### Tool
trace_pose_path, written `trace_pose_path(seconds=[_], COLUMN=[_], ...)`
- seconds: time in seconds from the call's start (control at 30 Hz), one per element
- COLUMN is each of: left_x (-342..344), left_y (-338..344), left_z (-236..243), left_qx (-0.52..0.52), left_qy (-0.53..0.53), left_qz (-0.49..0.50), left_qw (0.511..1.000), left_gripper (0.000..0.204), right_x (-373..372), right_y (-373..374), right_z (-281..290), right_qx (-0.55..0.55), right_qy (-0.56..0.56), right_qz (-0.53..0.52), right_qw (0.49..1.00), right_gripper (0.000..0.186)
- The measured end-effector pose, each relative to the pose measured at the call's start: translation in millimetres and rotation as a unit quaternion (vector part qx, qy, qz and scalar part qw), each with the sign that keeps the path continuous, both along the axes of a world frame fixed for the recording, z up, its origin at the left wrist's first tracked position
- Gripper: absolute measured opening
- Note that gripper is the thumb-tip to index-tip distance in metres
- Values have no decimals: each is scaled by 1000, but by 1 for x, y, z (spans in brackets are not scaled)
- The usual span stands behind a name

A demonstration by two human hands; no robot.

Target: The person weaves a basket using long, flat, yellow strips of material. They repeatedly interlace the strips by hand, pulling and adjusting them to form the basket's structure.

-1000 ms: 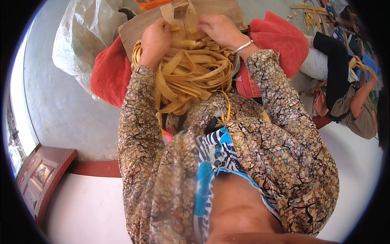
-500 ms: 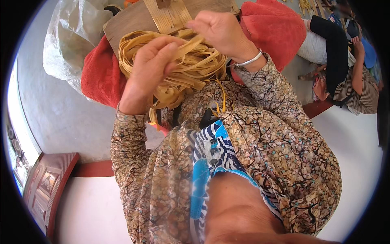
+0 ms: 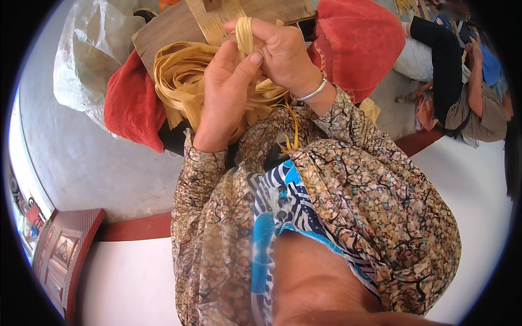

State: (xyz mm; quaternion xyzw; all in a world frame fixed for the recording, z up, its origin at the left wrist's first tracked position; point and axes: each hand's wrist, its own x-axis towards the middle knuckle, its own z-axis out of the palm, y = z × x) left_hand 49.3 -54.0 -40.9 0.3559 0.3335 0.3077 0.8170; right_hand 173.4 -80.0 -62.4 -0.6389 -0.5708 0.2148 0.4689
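Observation:
A flat, pale yellow plant-fibre strip (image 3: 245,36) is looped over the fingers of my right hand (image 3: 285,57), which wears a silver bangle. My left hand (image 3: 227,87) meets it, thumb and fingers pinched on the strip at the loop's lower end. Both hands are closed and close together, above a big coil of the same yellow strips (image 3: 179,70) on my lap. Part of the coil is hidden behind my hands and wrists. Just beyond the hands lies a wooden board (image 3: 163,35) with a paler wooden slat (image 3: 207,22) on it.
Red cloth covers (image 3: 356,46) lie on both sides of the coil. A translucent plastic bag (image 3: 89,60) stands at the far left. At the right edge another person (image 3: 476,108) in a striped top sits. A carved wooden door (image 3: 65,250) is at lower left.
My hands have come together over the coil, the left moving right and the right moving left and nearer. The strip, stretched between them before, now forms an upright loop at my right fingers.

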Motion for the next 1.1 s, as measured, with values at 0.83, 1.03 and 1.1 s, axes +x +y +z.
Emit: trace_pose_path(seconds=[0.83, 1.03, 1.1], left_x=[-17, -18, -30], left_y=[15, 15, 5], left_z=[-18, -39, -36], left_qx=[515, 71, -42], left_qy=[337, 130, 68], left_qz=[-28, -19, -42], left_qw=[788, 989, 996], left_gripper=[24, 23, 23], right_x=[-11, 0, 2], right_y=[-14, -2, 5], right_z=[-30, -21, -10], right_qx=[5, 147, 76], right_qy=[274, -3, 232], right_qz=[57, -9, -29], right_qw=[960, 989, 969], right_gripper=[11, 10, 9])
